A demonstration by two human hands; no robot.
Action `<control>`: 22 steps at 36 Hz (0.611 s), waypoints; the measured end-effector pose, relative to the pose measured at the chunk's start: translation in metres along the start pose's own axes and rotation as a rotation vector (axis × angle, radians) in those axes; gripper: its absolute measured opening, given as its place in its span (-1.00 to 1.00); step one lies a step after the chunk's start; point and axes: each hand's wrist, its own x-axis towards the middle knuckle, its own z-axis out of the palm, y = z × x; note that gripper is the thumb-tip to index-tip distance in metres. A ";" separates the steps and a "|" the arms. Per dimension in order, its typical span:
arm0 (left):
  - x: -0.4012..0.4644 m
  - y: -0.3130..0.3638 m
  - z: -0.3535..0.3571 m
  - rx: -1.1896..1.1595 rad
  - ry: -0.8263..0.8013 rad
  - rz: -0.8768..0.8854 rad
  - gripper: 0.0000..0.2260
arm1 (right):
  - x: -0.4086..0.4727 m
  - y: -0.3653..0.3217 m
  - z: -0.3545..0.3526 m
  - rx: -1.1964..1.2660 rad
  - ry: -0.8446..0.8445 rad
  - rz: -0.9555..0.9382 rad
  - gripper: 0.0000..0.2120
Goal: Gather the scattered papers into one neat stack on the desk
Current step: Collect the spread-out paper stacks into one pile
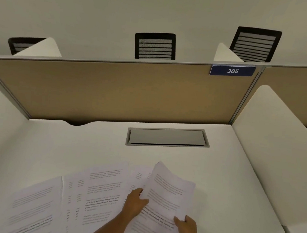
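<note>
Several printed white papers lie fanned across the near part of the white desk [218,167]. One sheet [37,202] is at the left, and overlapping sheets [99,191] fill the middle. A raised sheaf of papers [170,189] tilts up at the right. My left hand [135,203] pinches its left edge, thumb on top. My right hand [186,229] grips its lower right corner. More pages [151,230] lie flat beneath the sheaf, between my hands.
A grey cable hatch [167,136] is set into the desk behind the papers. A tan partition [114,91] with a blue "305" sign [232,71] closes the back. White side dividers [268,143] flank the desk. Black chair backs [155,45] show beyond.
</note>
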 end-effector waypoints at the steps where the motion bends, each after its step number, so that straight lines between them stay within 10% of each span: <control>1: -0.001 -0.003 -0.003 -0.001 0.017 -0.002 -0.72 | -0.001 -0.001 0.004 0.007 -0.015 0.002 -0.70; 22: 0.028 -0.024 -0.017 0.122 0.022 -0.125 -0.52 | -0.003 -0.023 0.055 -0.208 -0.061 -0.061 -0.74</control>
